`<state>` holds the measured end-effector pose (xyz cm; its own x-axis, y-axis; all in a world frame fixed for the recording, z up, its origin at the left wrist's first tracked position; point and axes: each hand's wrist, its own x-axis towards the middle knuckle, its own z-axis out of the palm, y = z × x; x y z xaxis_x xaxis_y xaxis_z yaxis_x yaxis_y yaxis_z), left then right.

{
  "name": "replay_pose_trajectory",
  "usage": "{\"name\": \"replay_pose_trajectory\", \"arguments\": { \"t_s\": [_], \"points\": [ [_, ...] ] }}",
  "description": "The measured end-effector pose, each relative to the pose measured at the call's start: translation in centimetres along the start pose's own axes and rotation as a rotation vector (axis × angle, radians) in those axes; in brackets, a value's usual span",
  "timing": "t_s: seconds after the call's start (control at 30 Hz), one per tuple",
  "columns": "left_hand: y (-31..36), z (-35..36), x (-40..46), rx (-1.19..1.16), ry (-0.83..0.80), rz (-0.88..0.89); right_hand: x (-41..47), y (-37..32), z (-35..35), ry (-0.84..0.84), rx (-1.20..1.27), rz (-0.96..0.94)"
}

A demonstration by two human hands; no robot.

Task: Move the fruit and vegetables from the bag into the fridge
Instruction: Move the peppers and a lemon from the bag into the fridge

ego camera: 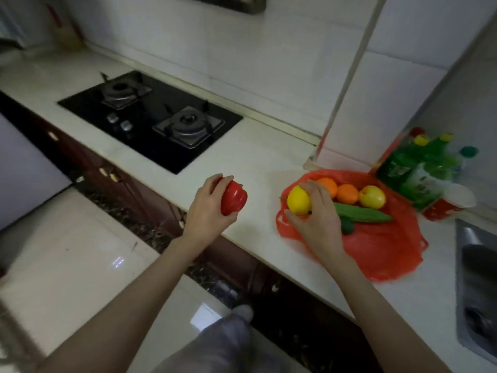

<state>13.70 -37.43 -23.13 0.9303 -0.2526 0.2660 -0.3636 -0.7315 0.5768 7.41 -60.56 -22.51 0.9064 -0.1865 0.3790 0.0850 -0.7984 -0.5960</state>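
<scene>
A red plastic bag [387, 251] lies open and flat on the white counter. My left hand [207, 208] grips a red bell pepper [233, 197] above the counter's front edge, left of the bag. My right hand [317, 219] holds a yellow lemon [297, 200] at the bag's left rim. On the bag lie two oranges [347, 193], a second lemon [372, 197], a green cucumber [363, 213] and a small dark green fruit [347, 225] partly hidden by my right hand. No fridge is in view.
A black two-burner gas hob [150, 117] is set into the counter [255, 162] to the left. Green bottles [419, 168] and a red-and-white cup [449, 201] stand behind the bag. A steel sink [476, 286] is at the right edge. Tiled floor lies below left.
</scene>
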Motion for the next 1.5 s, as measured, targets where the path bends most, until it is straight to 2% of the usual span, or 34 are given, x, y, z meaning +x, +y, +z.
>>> {"name": "replay_pose_trajectory", "arguments": {
  "t_s": [0.13, 0.33, 0.47, 0.77, 0.93, 1.13, 1.33, 1.5],
  "points": [
    [-4.5, -3.7, -4.4, 0.038, 0.042, -0.110, 0.3, -4.3, 4.4, -0.137, 0.068, -0.089],
    [-11.4, -11.2, -7.4, 0.045, 0.262, -0.297, 2.7, -13.0, 12.0, -0.274, 0.110, -0.291],
    [-17.4, -17.6, -9.0, 0.059, 0.406, -0.417, 5.0, -21.4, 18.8, -0.369, 0.148, -0.456],
    [-32.0, -33.9, -10.9, 0.185, 0.645, -0.554, 7.8, -42.8, 34.4, -0.495, 0.274, -0.769],
    [-37.4, -39.7, -11.4, 0.203, 0.704, -0.596, 9.2, -50.6, 40.0, -0.510, 0.318, -0.848],
    [-44.4, -43.7, -9.4, 0.146, 0.795, -0.699, 12.9, -57.0, 46.8, -0.546, 0.373, -0.850],
    [-52.4, -48.6, -4.0, 0.185, 0.847, -0.663, 20.0, -63.5, 55.4, -0.535, 0.408, -0.896],
    [-58.9, -55.6, 2.6, 0.275, 0.854, -0.637, 28.4, -71.1, 62.1, -0.491, 0.494, -0.938]
  ]
}}
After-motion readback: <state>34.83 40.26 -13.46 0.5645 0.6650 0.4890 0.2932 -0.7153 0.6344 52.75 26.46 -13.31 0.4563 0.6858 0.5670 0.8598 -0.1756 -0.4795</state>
